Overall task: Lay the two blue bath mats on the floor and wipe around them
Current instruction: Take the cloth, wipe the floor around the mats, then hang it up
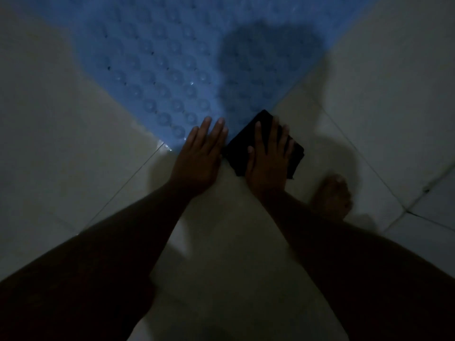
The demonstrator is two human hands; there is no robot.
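Observation:
A blue bath mat (172,57) with round bumps lies flat on the pale tiled floor (61,131), its near corner pointing toward me. My left hand (200,158) presses flat on that corner, fingers straight. Right beside it, my right hand (268,156) lies flat with spread fingers on a folded dark cloth (236,148) that sits on the floor at the mat's edge. Only one mat is in view.
My bare foot (332,195) stands on the tiles at the right. Grout lines cross the floor at left and right. A dark shadow of my head falls over the mat's right part. The room is dim.

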